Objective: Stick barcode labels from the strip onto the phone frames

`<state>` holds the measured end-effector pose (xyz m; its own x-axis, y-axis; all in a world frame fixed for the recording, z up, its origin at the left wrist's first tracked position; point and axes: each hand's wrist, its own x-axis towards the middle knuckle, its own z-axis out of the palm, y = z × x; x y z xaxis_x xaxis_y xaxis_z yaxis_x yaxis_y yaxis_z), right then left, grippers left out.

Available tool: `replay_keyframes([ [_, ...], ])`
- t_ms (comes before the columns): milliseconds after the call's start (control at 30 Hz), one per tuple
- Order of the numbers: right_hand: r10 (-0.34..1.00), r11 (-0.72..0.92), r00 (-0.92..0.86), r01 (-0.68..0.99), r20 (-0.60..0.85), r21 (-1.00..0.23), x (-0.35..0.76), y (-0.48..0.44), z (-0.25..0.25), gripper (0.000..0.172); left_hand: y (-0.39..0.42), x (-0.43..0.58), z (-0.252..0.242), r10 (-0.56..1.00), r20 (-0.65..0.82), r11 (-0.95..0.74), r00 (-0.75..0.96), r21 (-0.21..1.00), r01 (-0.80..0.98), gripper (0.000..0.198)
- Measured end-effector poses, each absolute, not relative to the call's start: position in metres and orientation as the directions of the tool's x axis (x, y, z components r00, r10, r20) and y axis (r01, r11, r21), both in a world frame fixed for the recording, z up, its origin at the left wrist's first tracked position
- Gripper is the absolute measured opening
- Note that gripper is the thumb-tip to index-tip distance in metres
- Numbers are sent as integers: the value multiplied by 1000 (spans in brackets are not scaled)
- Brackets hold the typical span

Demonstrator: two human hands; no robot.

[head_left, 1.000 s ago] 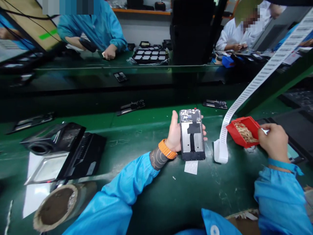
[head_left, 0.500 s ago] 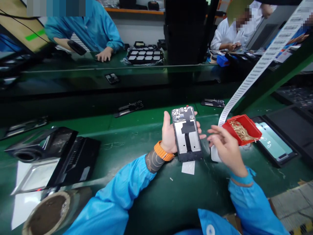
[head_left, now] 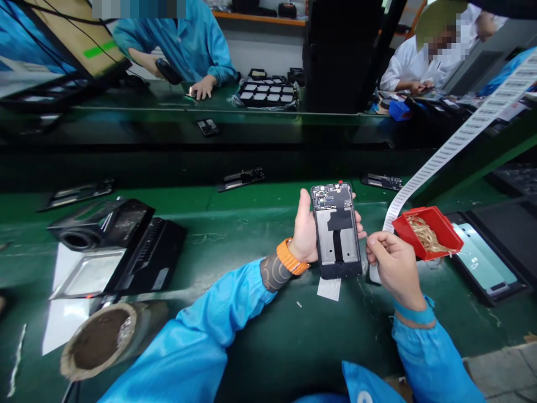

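Note:
My left hand (head_left: pixel 305 235) is wrapped round an opened smartphone (head_left: pixel 335 235), its bare inner side facing up. Circuit parts sit at its far end, and a black flex cable runs down the silver middle. Right beside the phone, my right hand (head_left: pixel 394 266) is closed in a pinch; whatever lies between the fingertips is too small to make out. Behind that hand, a strip of barcode labels (head_left: pixel 423 170) slants down to the bench. A small white paper (head_left: pixel 329 289) lies beneath the phone's near end.
A red bin (head_left: pixel 448 229) with pale strips stands right of my hand, beside a phone in a dark tray (head_left: pixel 520 291). On the left are a black device (head_left: pixel 151 257) and a cardboard tube (head_left: pixel 130 341). Several opened phones lie along the line (head_left: pixel 242 178). Co-workers sit opposite.
My right hand's fingers have closed from loosely spread into a pinch. The left hand still holds the phone. The whole view has shifted, so things appear farther right.

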<state>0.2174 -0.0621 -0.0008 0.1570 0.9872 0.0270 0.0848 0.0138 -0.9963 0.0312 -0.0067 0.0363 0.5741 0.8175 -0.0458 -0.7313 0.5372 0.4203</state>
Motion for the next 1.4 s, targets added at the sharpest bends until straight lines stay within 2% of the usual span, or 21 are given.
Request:
replay_keyframes([
  [100,997,57,42,43,59,-997,212,-66,14,22,-3,31,34,817,-136,546,560,495,-676,92],
  [233,963,34,-271,118,1,-992,192,-62,31,23,-4,34,30,702,-300,677,646,563,-474,72],
  [333,937,15,-348,100,-21,-995,180,-54,31,25,-8,38,30,647,-360,704,672,619,-347,65],
  [500,948,41,-316,7,36,-999,182,-49,23,28,-13,43,32,673,-335,655,659,684,-321,52],
  [667,952,12,-305,13,8,-1000,185,-51,22,29,-16,45,33,715,-332,609,615,728,-315,52],
  [967,954,-38,-298,-85,-11,-996,183,-49,19,27,-18,47,38,752,-350,583,558,749,-316,49],
  [1167,969,3,-248,4,2,-1000,177,-51,24,26,-22,50,36,788,-366,563,496,754,-338,50],
  [1333,976,56,-216,137,25,-989,173,-48,27,22,-24,53,35,873,-390,476,294,814,-332,45],
  [1400,988,111,-123,191,88,-975,172,-49,26,19,-23,54,32,913,-351,404,208,849,-341,45],
])
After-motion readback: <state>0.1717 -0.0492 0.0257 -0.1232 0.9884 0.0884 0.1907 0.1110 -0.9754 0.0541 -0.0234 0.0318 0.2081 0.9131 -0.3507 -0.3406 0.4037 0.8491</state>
